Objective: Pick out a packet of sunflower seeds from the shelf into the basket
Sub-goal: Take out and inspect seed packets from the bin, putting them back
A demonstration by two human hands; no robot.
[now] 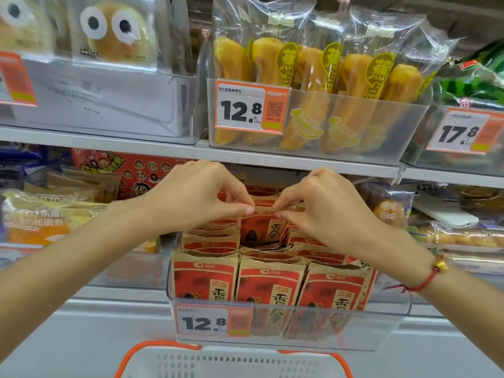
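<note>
1. A price tag (202,322) reading 12.8 is fixed to the front of a clear bin (381,327); the tags on the shelf above read 12.8 (240,109) and 17.8.
2. The bin holds rows of red-and-tan seed packets (270,282).
3. Both hands, left hand (196,196) and right hand (327,205), pinch the top edge of one raised packet (261,227) in the back rows.
4. An orange-rimmed basket (327,358) sits below the bin.

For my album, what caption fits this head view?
Both hands, left and right, pinch a red-and-brown paper seed packet above the white basket.
</note>
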